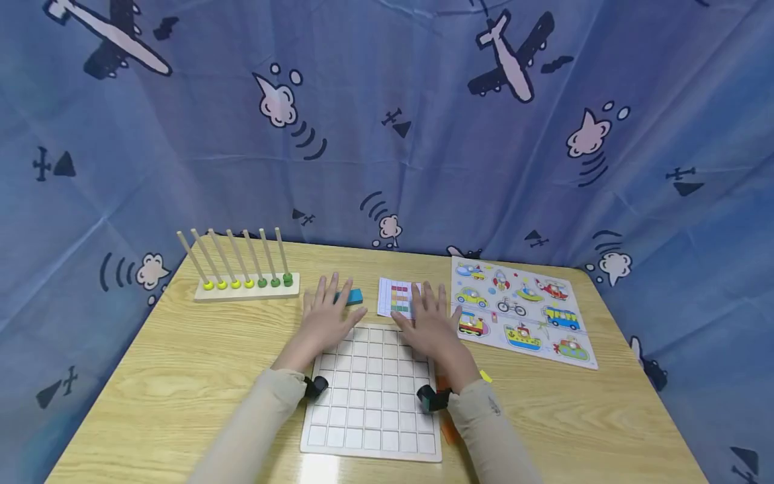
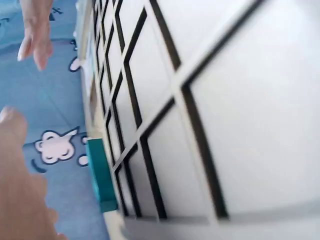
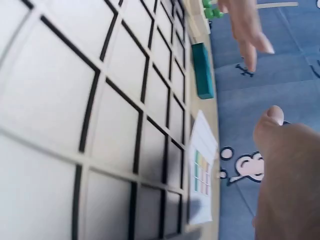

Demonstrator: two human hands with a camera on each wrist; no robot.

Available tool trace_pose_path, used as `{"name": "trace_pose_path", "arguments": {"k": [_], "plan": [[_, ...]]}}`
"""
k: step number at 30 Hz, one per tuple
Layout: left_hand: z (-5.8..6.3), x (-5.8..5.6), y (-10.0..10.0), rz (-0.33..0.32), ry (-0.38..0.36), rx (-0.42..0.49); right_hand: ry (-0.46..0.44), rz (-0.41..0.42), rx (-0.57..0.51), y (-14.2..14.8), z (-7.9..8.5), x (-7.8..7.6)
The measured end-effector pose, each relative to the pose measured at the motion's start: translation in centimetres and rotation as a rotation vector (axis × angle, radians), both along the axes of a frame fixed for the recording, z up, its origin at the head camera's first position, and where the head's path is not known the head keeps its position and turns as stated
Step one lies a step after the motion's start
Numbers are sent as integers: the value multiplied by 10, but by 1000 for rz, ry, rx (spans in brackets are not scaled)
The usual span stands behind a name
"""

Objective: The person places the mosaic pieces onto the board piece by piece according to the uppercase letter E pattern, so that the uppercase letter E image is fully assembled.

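A white grid board (image 1: 365,396) of square cells lies in front of the person, between both forearms. My left hand (image 1: 326,316), fingers spread and straight, is over the board's far left corner, close to a teal block (image 1: 355,296). Over the far right corner is my right hand (image 1: 431,323), also spread, its fingers overlapping a paper card (image 1: 387,296) printed with coloured squares. Neither hand holds anything. In the left wrist view the teal block (image 2: 101,175) sits just past the board's edge; the right wrist view shows the card (image 3: 202,175) beside it.
At the back left stands a wooden bead rack (image 1: 248,289) with upright rods and yellow and green beads. A vehicle picture puzzle (image 1: 523,312) lies at the right. Orange pieces (image 1: 449,430) and a yellow piece (image 1: 486,376) are partly hidden by the right forearm. A patterned blue curtain (image 1: 363,134) hangs behind.
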State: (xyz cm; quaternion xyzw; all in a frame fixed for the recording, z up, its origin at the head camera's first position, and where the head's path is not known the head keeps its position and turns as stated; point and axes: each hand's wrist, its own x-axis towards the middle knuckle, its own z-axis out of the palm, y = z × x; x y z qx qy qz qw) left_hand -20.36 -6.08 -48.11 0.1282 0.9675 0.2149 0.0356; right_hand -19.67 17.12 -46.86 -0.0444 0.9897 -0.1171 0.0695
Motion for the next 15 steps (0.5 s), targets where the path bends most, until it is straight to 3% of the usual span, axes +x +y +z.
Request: {"name": "trace_pose_path", "arguments": {"k": [5, 10, 15], "plan": [[0, 32, -20, -91, -73, 79, 2, 5, -63, 21, 10, 29], [-11, 67, -45, -161, -167, 169, -58, 8, -82, 51, 19, 66], [-27, 78, -56, -189, -95, 200, -57, -6, -87, 73, 19, 79]]}}
